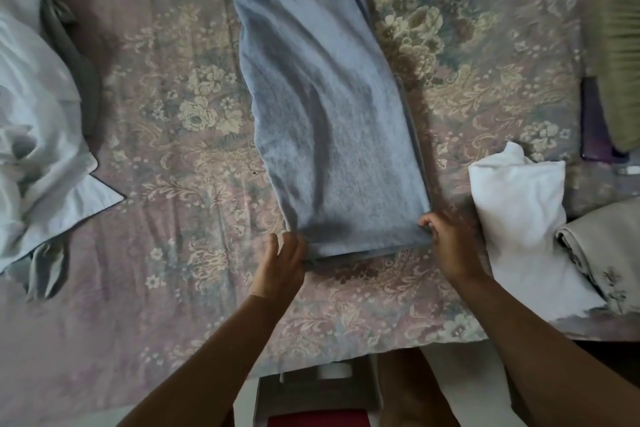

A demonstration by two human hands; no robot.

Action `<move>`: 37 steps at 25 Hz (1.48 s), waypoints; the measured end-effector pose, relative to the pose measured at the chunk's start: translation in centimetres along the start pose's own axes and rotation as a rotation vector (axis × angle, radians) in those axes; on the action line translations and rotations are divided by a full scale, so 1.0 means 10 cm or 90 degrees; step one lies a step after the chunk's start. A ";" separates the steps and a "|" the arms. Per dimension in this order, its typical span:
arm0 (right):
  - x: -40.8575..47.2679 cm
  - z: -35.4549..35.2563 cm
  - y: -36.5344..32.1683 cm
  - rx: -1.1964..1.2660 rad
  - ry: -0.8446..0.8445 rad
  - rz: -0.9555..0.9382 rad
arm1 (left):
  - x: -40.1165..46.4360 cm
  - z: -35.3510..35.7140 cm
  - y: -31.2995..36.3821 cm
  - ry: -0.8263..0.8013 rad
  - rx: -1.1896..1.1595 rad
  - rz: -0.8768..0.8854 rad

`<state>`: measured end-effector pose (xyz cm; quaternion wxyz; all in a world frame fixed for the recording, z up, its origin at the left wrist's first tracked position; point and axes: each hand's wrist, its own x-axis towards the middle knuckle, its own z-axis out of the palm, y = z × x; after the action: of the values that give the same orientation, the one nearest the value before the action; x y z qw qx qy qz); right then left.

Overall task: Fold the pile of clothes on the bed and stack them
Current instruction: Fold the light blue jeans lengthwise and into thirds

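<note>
Jeans (pixel 322 121) lie lengthwise mid-bed (pixel 166 135) on the floral cover; left hand (pixel 282 265) and right hand (pixel 450 246) pinch the hem corners near the front edge; white folded cloth (pixel 526 218) lies right; pale pile (pixel 38 114) left.

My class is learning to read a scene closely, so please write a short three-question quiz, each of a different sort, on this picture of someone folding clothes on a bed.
1. True or false: the jeans lie lengthwise on the bedspread, back pocket at the far end.
2. Multiple choice: where do the left hand and right hand hold the jeans?
A. at the waistband
B. at the two corners of the near hem
C. at the pocket
3. Fill the gap: the folded white garment lies to the ____ of the jeans, beside a folded beige cloth.

Key: 1 true; 2 B; 3 right
</note>
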<state>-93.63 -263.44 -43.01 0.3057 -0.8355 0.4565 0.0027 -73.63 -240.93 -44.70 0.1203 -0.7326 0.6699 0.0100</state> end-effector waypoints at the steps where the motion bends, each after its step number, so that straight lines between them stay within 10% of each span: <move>1: 0.01 0.01 0.00 -0.007 -0.020 0.052 | 0.01 -0.01 0.03 -0.010 -0.005 -0.043; 6: -0.04 0.24 -0.44 -0.304 0.091 -0.224 | -0.05 -0.07 0.04 -0.010 -0.150 -0.180; 11: -0.06 0.55 -1.06 -0.253 -0.130 -0.530 | -0.01 -0.15 -0.05 0.126 -0.261 -0.158; 18: 0.60 -0.02 -1.33 0.287 -0.044 0.158 | 0.14 -0.19 -0.25 0.102 -0.363 -0.173; 24: 1.06 -0.40 -1.13 0.704 -0.018 0.395 | 0.76 -0.38 -0.40 -0.089 -0.710 -0.728; 32: 0.98 -0.47 -1.01 0.839 -0.037 0.418 | 1.20 -0.08 -0.83 0.002 -0.306 -0.477; 34: 0.93 -0.47 -1.02 0.845 -0.037 0.413 | 1.10 0.06 -0.96 -0.062 -0.111 -0.304; 37: 0.81 -0.40 -1.05 0.847 -0.031 0.401 | 1.09 0.07 -1.12 -0.238 -0.214 -0.272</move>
<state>-82.00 -267.52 -36.68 0.7427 -0.3023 0.5733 -0.1686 -61.37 -250.64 -45.44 0.1181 -0.8514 0.4566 0.2295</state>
